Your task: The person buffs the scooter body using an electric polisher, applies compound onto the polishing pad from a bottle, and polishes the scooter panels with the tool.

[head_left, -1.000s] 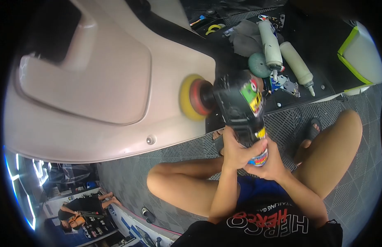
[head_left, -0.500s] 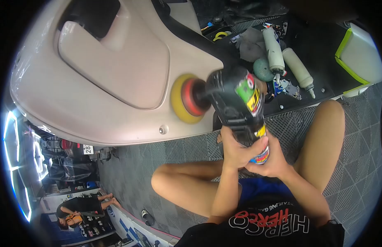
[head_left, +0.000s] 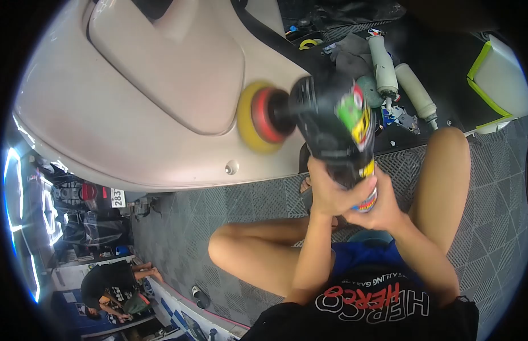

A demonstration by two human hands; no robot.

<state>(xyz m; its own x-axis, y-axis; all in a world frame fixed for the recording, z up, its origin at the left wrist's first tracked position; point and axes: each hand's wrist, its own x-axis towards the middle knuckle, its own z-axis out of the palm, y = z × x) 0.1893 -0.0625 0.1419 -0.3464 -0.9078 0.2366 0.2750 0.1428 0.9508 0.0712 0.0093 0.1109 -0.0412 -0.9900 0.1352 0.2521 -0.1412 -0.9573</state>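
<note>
Both of my hands grip a black cordless polisher (head_left: pixel 332 119) with green, red and yellow stickers. My left hand (head_left: pixel 332 190) wraps round its handle from the left, fingers closed. From the right, my right hand (head_left: pixel 380 207) is closed round the handle's lower end. The polisher's round yellow and red pad (head_left: pixel 258 116) is blurred and lies against the glossy pale pink panel (head_left: pixel 133 136), right of the panel's recessed outline. Below the pad, a small round fastener (head_left: pixel 231 167) sits in the panel.
Two pale bottles (head_left: pixel 383 65) (head_left: pixel 414 94), a grey cloth (head_left: pixel 352 54), a green round pad (head_left: pixel 369 91) and yellow tape (head_left: pixel 309 44) lie on the black surface. Green tape (head_left: pixel 483 94) edges a white part. Another person (head_left: pixel 113 281) bends at the lower left, near a slipper (head_left: pixel 200 296).
The polisher and both hands have risen slightly in view, with the pad higher relative to the fastener. The panel has shifted up and right in view. The other person bends further down.
</note>
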